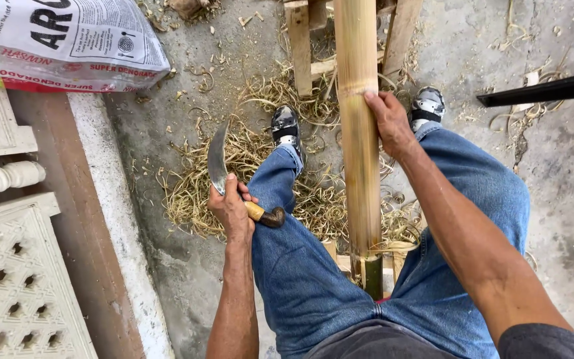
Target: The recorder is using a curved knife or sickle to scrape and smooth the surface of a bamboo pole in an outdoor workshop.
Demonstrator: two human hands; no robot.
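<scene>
Bamboo pole (pixel 359 133): long, pale, lying lengthwise between your knees, far end resting on a wooden stand (pixel 303 46), near end green at the cut. Most of the visible length looks shaved bare; the green stub near you appears unworked.

Right hand (pixel 388 119): clenched around the pole partway up, steadying it.

Left hand (pixel 230 209): gripping a curved knife (pixel 224 169) by its wooden handle, blade pointing up and away, held off the pole beside your left leg.

Shavings (pixel 194 193): a thick heap of pale curls on the concrete floor (pixel 553 173) around your shoes, suggesting much scraping is done.

Sack (pixel 68 40): printed, lying far left.

Black chair leg (pixel 546 90): right edge.
</scene>
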